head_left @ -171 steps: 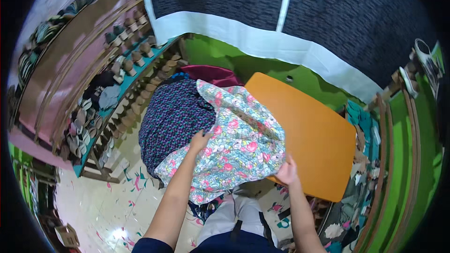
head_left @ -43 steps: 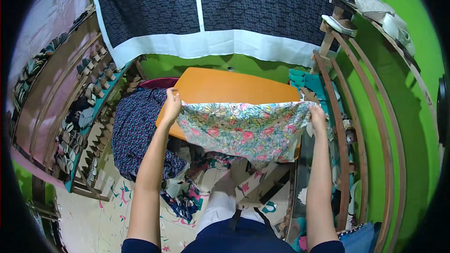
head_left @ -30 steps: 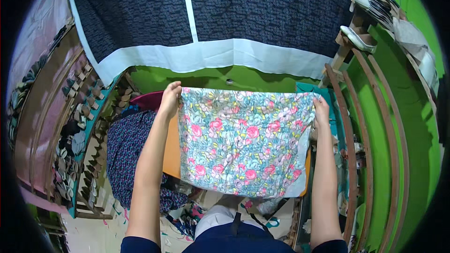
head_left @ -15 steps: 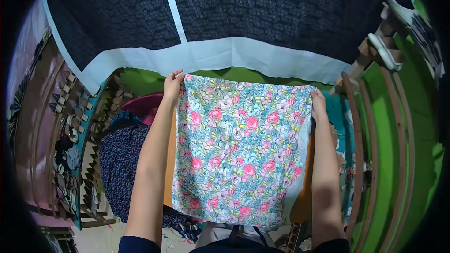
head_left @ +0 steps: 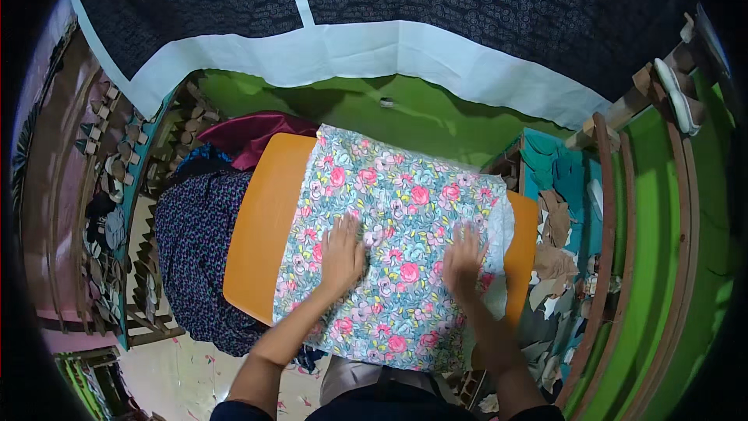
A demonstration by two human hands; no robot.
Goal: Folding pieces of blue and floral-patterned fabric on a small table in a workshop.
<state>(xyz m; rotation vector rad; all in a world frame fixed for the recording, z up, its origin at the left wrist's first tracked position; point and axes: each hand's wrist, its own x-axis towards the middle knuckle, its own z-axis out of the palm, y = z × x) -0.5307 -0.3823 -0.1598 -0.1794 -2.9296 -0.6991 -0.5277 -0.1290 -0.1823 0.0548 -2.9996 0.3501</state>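
The floral cloth (head_left: pixel 405 226) lies over the middle of the orange counter (head_left: pixel 261 226), nearly flat. Its far edge hides the counter's far edge, with the left corner poking slightly past it. Its near edge covers the counter's near side, by the person's lap. A pale strip shows along its right edge.

Bare surface remains at both ends of the counter, wider at the left, narrower at the right. Just off the counter's left end sits a dark patterned cloth (head_left: pixel 199 257) in a heap; maroon fabric (head_left: pixel 265 132) is by its far-left corner. To the counter's right, close in, are a pile of scraps (head_left: pixel 553 265) and wooden rails (head_left: pixel 604 265). A green wall (head_left: pixel 351 101) stands beyond its far edge.

Both hands are above the counter's middle: the left hand (head_left: pixel 343 253) palm down with fingers slightly parted, the right hand (head_left: pixel 465 257) spread, blurred.

Half a second ago each hand pinched a far corner and held the cloth up; now both corners are released, the hands have come nearer, and more of the counter's left end shows.
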